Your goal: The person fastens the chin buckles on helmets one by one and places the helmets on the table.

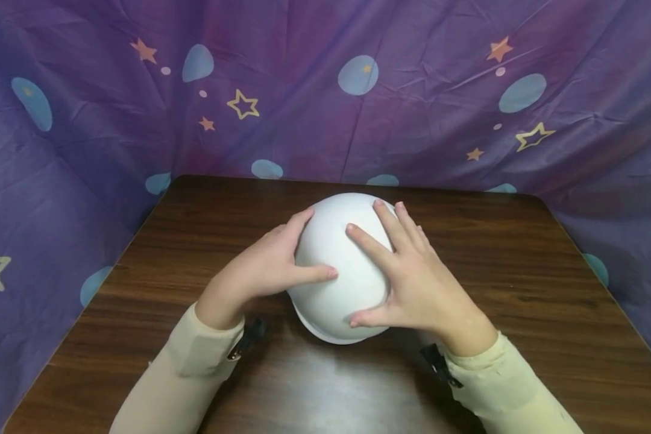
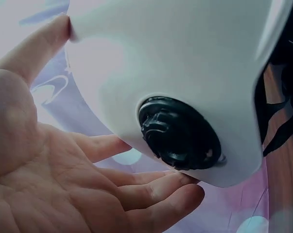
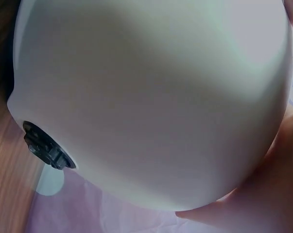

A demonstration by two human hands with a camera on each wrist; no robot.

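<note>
Left hand (image 1: 268, 260) at 9 o'clock and right hand (image 1: 416, 274) at 3 touched a white helmet (image 1: 358, 274), each grip wide.

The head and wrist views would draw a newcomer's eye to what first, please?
A white helmet, midway across the head view, with the left hand and right hand against it, dominates. Then come its black fitting, large in the left wrist view, and the purple cloth behind the table.

Purple cloth (image 1: 293, 36) is hanging from nine through twelve to three o'clock, showing blue ovals (image 1: 358, 78) and orange stars (image 1: 500, 49). A brown table (image 1: 521, 289) is reflecting pale light (image 1: 325, 392) at six o'clock.
</note>
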